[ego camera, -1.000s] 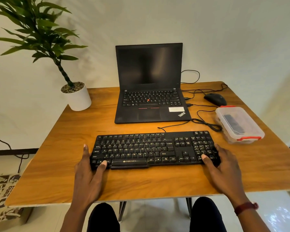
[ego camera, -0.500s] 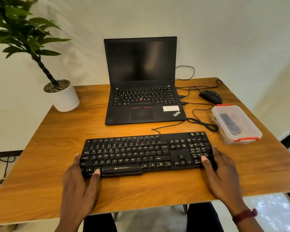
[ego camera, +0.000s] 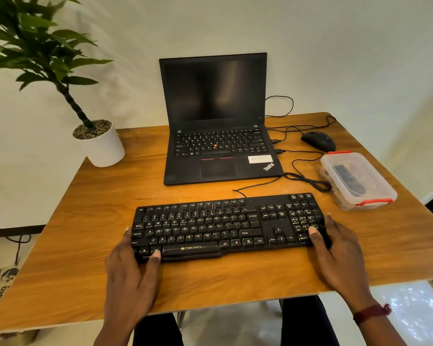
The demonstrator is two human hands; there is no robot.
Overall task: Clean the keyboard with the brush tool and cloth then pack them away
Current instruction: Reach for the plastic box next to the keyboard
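Keyboard (ego camera: 228, 226), a black corded plastic one, lay flat across the near middle of the brown wooden desk (ego camera: 85, 233), just in front of an open black laptop (ego camera: 218, 136). Both hands were on it and held its ends. The left hand (ego camera: 130, 278) clasped the near left corner, with its thumb on the keys and its fingers along the side. The right hand (ego camera: 335, 253) did the same at the number pad. The likeliest trouble was the thin black cable (ego camera: 308, 182), which lay coiled just beside a clear plastic box with red clips (ego camera: 358, 181). A hard pull or lift could have tugged the plugs at the laptop's side or dragged the box. A dark item showed through the closed lid, perhaps the brush tool, but no cloth could be made out. The box sat near the desk's right edge, so a snag might have pushed it off. The keyboard's front was near the desk's near edge, which left little room to draw it closer. Bare wood lay open to the left, between the keyboard and a white potted plant (ego camera: 103, 146).
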